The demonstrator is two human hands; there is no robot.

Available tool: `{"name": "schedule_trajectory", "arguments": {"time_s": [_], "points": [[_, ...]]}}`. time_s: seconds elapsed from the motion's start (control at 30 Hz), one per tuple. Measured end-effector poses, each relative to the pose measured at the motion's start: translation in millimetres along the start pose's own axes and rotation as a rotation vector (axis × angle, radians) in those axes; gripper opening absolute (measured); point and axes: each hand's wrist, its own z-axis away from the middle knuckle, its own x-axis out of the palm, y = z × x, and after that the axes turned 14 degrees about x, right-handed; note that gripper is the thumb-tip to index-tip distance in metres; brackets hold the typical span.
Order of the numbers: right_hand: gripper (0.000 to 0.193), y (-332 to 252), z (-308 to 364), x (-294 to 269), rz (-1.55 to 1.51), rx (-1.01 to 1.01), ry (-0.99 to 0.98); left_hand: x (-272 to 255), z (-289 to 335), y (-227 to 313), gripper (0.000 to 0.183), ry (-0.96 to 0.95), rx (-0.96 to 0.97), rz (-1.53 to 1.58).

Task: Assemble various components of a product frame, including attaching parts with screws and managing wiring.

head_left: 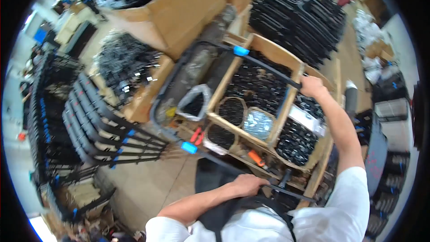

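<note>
The right hand, centre right, and left hand, lower centre, seem closed around a black tubular frame, probably positioning it, which next needs steady support.

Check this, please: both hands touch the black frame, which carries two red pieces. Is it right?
Not quite: the two pieces on the black frame are blue, as the head view shows. The left hand and right hand do touch it.
</note>
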Motion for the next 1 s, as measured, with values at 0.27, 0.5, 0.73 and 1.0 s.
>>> {"name": "schedule_trajectory", "arguments": {"time_s": [0.27, 0.5, 0.73, 1.0], "points": [[0.033, -4, -8, 45, -0.156, -0.046, 0.233, -2, -7, 8, 0.043, 0.088, 0.049, -0.075], [0.035, -13, 38, 58, -0.075, 0.207, 0.3, -11, 11, -6, 0.072, 0.553, 0.596, -0.605], [0.034, -113, 356, 32, -0.382, -0.483, -0.278, -272, 178, -81, 0.036, 1.395, -0.191, -0.442], [0.036, -162, 413, 69, -0.212, 0.148, -0.154, -505, 325, -219, 0.041, 1.372, -0.885, -0.318]]}}
